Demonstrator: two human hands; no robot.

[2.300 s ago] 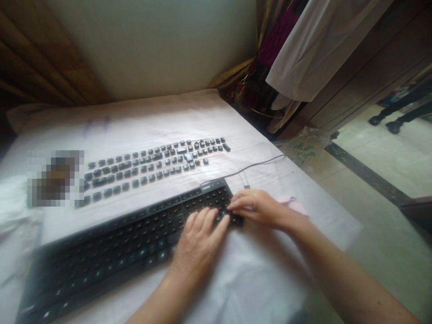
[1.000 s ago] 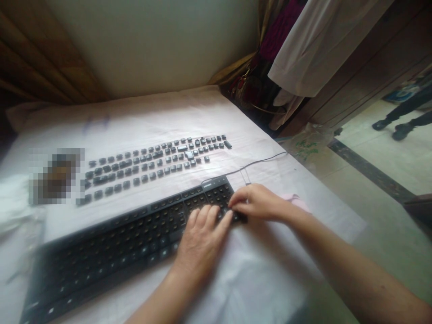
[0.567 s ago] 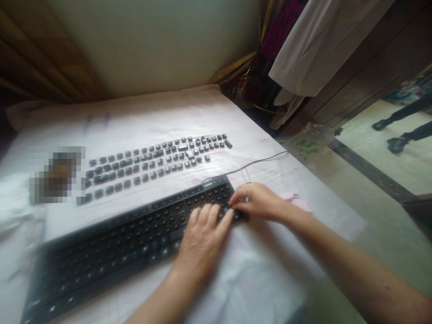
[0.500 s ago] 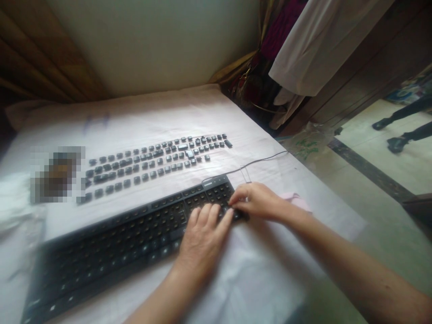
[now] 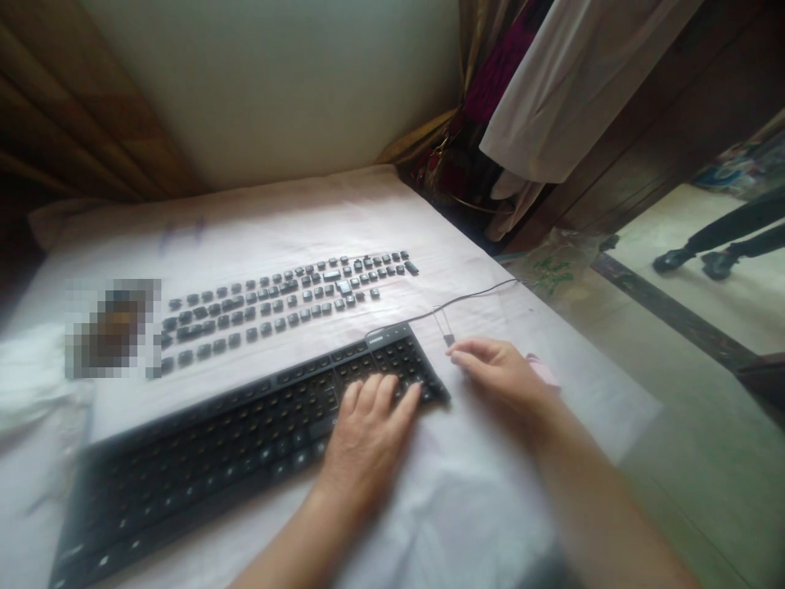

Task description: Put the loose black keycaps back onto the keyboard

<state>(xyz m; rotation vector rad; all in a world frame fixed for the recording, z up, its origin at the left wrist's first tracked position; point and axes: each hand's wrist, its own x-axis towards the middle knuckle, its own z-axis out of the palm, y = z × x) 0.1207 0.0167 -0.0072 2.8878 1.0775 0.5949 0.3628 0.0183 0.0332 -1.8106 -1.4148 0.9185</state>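
Observation:
A black keyboard (image 5: 233,438) lies slantwise on a white cloth. My left hand (image 5: 366,433) rests flat on its right end, fingers stretched over the keys, holding nothing. To the right of the keyboard's corner, my right hand (image 5: 500,375) lies on the cloth with its fingers stretched out towards a small wire tool (image 5: 443,325). Nothing shows in that hand. Rows of loose black keycaps (image 5: 282,298) are laid out on the cloth behind the keyboard.
The keyboard's thin cable (image 5: 475,293) runs off to the table's right edge. A pink thing (image 5: 543,372) peeks from behind my right hand. A pixelated object (image 5: 114,327) sits at the left. Clothes (image 5: 552,90) hang beyond the table; another person's legs (image 5: 717,244) stand far right.
My right hand has come off the keyboard's right corner and moved right onto the cloth, its fingers straightened. My left hand stays on the keys.

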